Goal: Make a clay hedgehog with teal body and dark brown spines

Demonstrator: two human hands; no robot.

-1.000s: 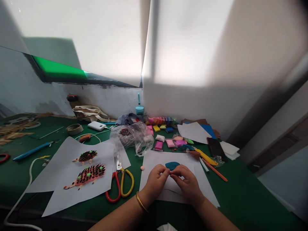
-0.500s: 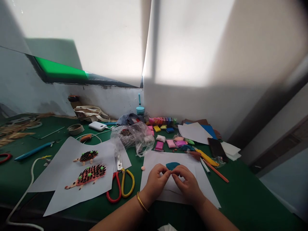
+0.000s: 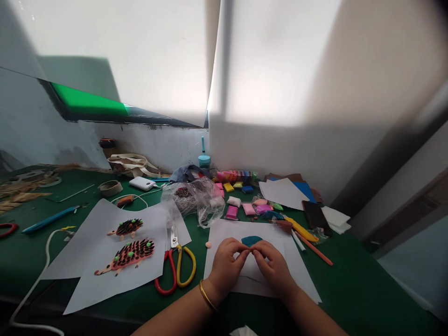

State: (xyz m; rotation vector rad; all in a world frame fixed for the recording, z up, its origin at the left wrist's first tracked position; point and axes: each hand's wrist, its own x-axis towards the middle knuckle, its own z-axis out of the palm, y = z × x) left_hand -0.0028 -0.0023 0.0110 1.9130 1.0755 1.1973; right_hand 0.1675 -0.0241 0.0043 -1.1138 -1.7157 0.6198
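Observation:
My left hand [image 3: 227, 263] and my right hand [image 3: 273, 268] meet over a white sheet [image 3: 301, 275], thumbs and forefingers pinched together. Between the fingertips is something too small and hidden to make out. Just beyond them a flat blue-green piece [image 3: 251, 241] lies on the paper. A small pale pink lump [image 3: 208, 244] rests near the sheet's left edge. To the left, two hedgehog figures with dark spikes and green dots, a smaller one [image 3: 129, 227] above a larger one [image 3: 130, 255], lie on white paper.
Scissors [image 3: 174, 238] with red and yellow handles lie left of my hands. Behind are a clear plastic bag [image 3: 196, 198] and colourful clay packets [image 3: 231, 212]. Orange [image 3: 318, 253] and yellow [image 3: 303, 229] sticks and a dark phone-like object [image 3: 316, 217] sit at the right.
The fingertips have shifted very slightly and still meet in a pinch. Nothing else has visibly moved.

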